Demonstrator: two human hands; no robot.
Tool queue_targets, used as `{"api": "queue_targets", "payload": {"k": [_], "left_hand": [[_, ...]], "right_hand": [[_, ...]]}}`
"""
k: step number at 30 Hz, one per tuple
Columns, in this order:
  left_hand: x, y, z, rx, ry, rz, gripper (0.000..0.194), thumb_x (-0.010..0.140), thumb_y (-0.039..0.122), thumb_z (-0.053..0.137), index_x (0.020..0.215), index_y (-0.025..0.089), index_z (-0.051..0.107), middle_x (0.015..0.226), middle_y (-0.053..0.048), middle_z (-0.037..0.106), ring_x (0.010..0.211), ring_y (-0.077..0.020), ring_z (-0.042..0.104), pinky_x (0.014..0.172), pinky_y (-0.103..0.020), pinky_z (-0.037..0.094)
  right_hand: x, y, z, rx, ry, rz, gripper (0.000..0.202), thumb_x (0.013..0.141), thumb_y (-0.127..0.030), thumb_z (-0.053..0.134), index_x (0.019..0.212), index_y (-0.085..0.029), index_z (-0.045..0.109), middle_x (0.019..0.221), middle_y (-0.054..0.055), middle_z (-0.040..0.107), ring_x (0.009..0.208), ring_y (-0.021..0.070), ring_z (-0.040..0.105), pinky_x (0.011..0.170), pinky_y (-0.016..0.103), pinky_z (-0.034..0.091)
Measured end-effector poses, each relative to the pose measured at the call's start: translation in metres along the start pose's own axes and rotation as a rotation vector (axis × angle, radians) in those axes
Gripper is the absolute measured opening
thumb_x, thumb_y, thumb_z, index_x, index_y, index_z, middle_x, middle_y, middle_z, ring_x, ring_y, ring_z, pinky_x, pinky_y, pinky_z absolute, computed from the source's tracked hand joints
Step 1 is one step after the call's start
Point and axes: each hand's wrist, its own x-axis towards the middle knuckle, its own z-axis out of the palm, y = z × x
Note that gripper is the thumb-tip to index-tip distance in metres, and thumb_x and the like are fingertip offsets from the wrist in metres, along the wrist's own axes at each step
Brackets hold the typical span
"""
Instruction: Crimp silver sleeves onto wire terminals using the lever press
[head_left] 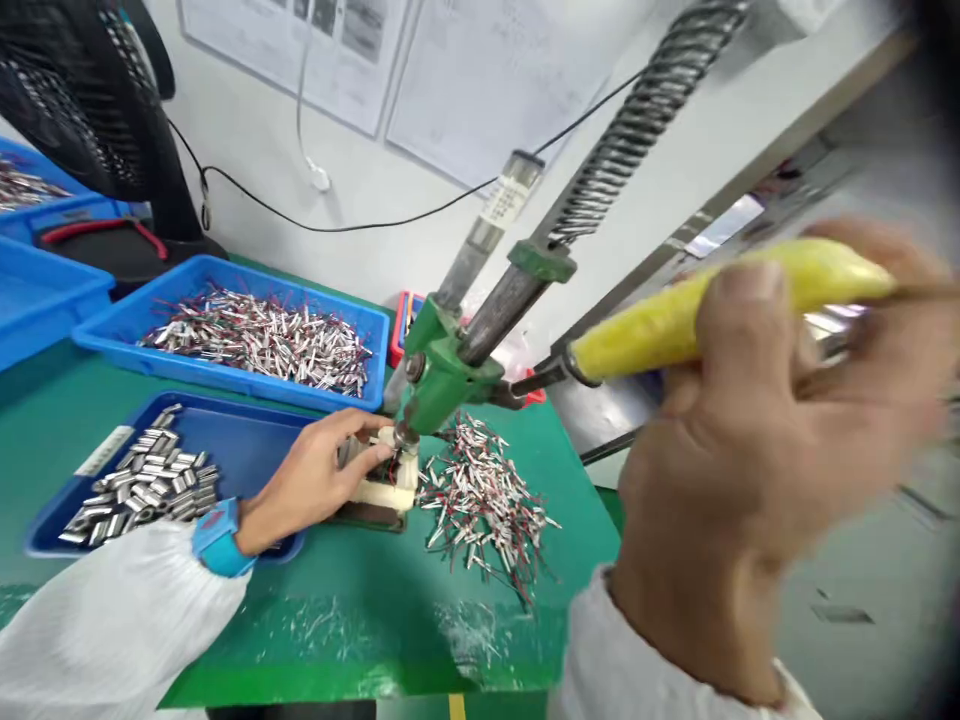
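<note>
A green hand press [442, 385] stands on the green table, a spring on its slanted column. My right hand [757, 430], partly blurred, is wrapped round the press's yellow lever handle [652, 325], raised at the right. My left hand [319, 470], with a blue wristband [219, 540], is at the pale fixture [386, 495] under the press ram. Its thumb and fingers pinch a small part there, mostly hidden by the fingertips. Just right of the fixture lies a loose pile of thin white and silver pieces with red and dark wires [487, 500].
A dark blue tray [247, 420] with metal cylinders sits left of the press. Behind it, a blue bin [120, 345] holds many wired pieces. More blue bins [56, 290] and a black fan [82, 90] are farther left. A small red box [396, 345] stands behind the press.
</note>
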Motion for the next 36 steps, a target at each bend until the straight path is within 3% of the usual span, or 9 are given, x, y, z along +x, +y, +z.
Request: {"api": "queue_targets", "payload": {"k": [2, 4, 8, 10, 20, 25, 29, 34, 36], "left_hand": [[-0.001, 0.001, 0.001, 0.006, -0.011, -0.012, 0.027, 0.098, 0.038, 0.061, 0.115, 0.019, 0.071, 0.115, -0.006, 0.076, 0.106, -0.023, 0.071, 0.093, -0.032, 0.052], [-0.001, 0.001, 0.001, -0.001, -0.039, 0.002, 0.025, 0.097, 0.036, 0.062, 0.114, 0.019, 0.071, 0.116, -0.006, 0.076, 0.107, -0.0224, 0.07, 0.094, -0.031, 0.052], [-0.002, 0.001, 0.002, -0.009, -0.027, -0.024, 0.028, 0.098, 0.038, 0.061, 0.115, 0.018, 0.071, 0.112, -0.005, 0.076, 0.103, -0.0213, 0.071, 0.091, -0.029, 0.053], [-0.001, 0.001, 0.002, 0.004, -0.013, -0.04, 0.03, 0.098, 0.042, 0.06, 0.116, 0.019, 0.07, 0.11, -0.005, 0.076, 0.096, -0.0206, 0.071, 0.086, -0.028, 0.054], [-0.003, 0.0, 0.008, 0.079, 0.013, -0.027, 0.036, 0.097, 0.043, 0.063, 0.125, 0.022, 0.068, 0.122, -0.007, 0.072, 0.106, -0.0229, 0.068, 0.094, -0.033, 0.053], [0.007, 0.008, 0.015, 0.046, 0.018, -0.031, 0.025, 0.091, 0.044, 0.069, 0.098, 0.02, 0.075, 0.118, -0.009, 0.072, 0.115, -0.0268, 0.065, 0.104, -0.039, 0.05], [0.018, 0.019, 0.019, -0.176, -0.071, -0.142, 0.034, 0.089, 0.052, 0.069, 0.085, 0.019, 0.071, 0.105, -0.009, 0.075, 0.105, -0.0279, 0.069, 0.093, -0.041, 0.058], [0.024, 0.023, -0.005, -0.181, -0.297, -0.212, 0.039, 0.084, 0.06, 0.071, 0.084, 0.021, 0.077, 0.113, -0.01, 0.075, 0.108, -0.0297, 0.07, 0.089, -0.04, 0.061], [0.028, 0.017, -0.029, -0.019, -0.199, -0.185, 0.041, 0.083, 0.062, 0.071, 0.093, 0.023, 0.079, 0.126, -0.01, 0.072, 0.124, -0.0329, 0.064, 0.097, -0.041, 0.059]], "right_hand": [[-0.018, 0.026, 0.003, 0.009, 0.181, 0.141, 0.037, 0.095, -0.046, 0.064, 0.122, -0.021, 0.062, 0.098, 0.005, 0.064, 0.086, 0.0197, 0.066, 0.081, 0.039, 0.055], [-0.05, 0.059, 0.009, -0.108, 0.107, 0.263, 0.032, 0.094, -0.046, 0.063, 0.107, -0.017, 0.069, 0.087, 0.004, 0.067, 0.075, 0.0176, 0.064, 0.073, 0.033, 0.052], [-0.121, 0.101, 0.031, -0.566, -0.728, 0.335, 0.025, 0.092, -0.038, 0.067, 0.09, -0.016, 0.077, 0.093, 0.012, 0.074, 0.09, 0.0247, 0.067, 0.083, 0.035, 0.048], [-0.139, 0.102, 0.046, -0.718, -0.847, 0.349, 0.022, 0.091, -0.035, 0.07, 0.093, -0.015, 0.078, 0.103, 0.017, 0.073, 0.104, 0.0305, 0.064, 0.089, 0.038, 0.044], [-0.135, 0.099, 0.065, -0.688, -0.854, 0.443, 0.016, 0.093, -0.027, 0.065, 0.093, -0.02, 0.079, 0.101, 0.01, 0.074, 0.101, 0.0265, 0.065, 0.085, 0.033, 0.038], [-0.138, 0.102, 0.065, -0.572, -0.827, 0.436, 0.015, 0.091, -0.024, 0.066, 0.095, -0.02, 0.079, 0.104, 0.013, 0.073, 0.104, 0.0289, 0.063, 0.091, 0.038, 0.038], [-0.143, 0.113, 0.068, -0.418, -0.73, 0.467, 0.013, 0.083, -0.012, 0.063, 0.08, -0.017, 0.075, 0.091, 0.011, 0.073, 0.096, 0.0246, 0.065, 0.091, 0.036, 0.042], [-0.146, 0.126, 0.064, -0.094, -0.503, 0.545, 0.027, 0.096, -0.029, 0.048, 0.103, -0.012, 0.067, 0.096, 0.009, 0.073, 0.085, 0.0156, 0.069, 0.08, 0.027, 0.053], [-0.145, 0.127, 0.061, 0.04, -0.373, 0.595, 0.039, 0.099, -0.04, 0.043, 0.11, -0.01, 0.065, 0.097, 0.011, 0.074, 0.086, 0.0166, 0.071, 0.078, 0.028, 0.056]]}}
